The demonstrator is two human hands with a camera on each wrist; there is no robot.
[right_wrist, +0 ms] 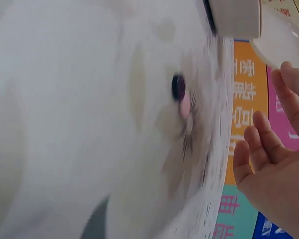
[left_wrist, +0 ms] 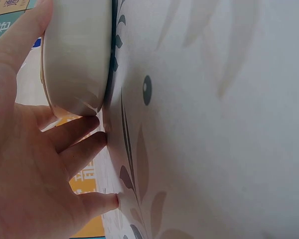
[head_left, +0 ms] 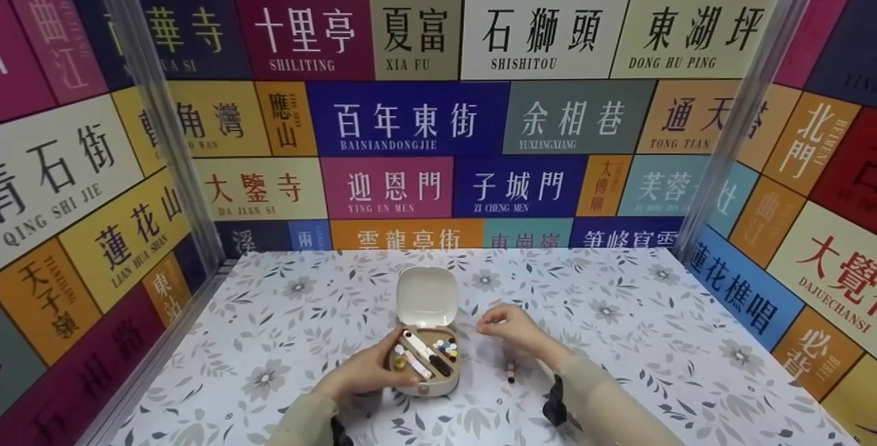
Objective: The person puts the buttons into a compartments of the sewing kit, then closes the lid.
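Observation:
A cream sewing kit case [head_left: 445, 386] stands on the table with its lid [head_left: 427, 296] raised. Inside lie a white stick-like tool with a dark end [head_left: 438, 364], a cluster of small coloured round pieces [head_left: 447, 349] and a yellow round piece [head_left: 400, 362]. My left hand [head_left: 373, 368] holds the case by its left side, thumb at the front; the left wrist view shows fingertips against its wall [left_wrist: 77, 55]. Right of the case and apart from it, my right hand [head_left: 514, 326] hovers with fingers loosely bent. No thing shows between its fingertips [right_wrist: 284, 69].
A small dark and pink piece [head_left: 510, 373] lies on the table below my right hand; it also shows as a dark disc [right_wrist: 178, 87] in the right wrist view. The table [head_left: 274, 329] has a leaf-patterned cover. Panels with lettering [head_left: 408, 117] stand behind and at both sides.

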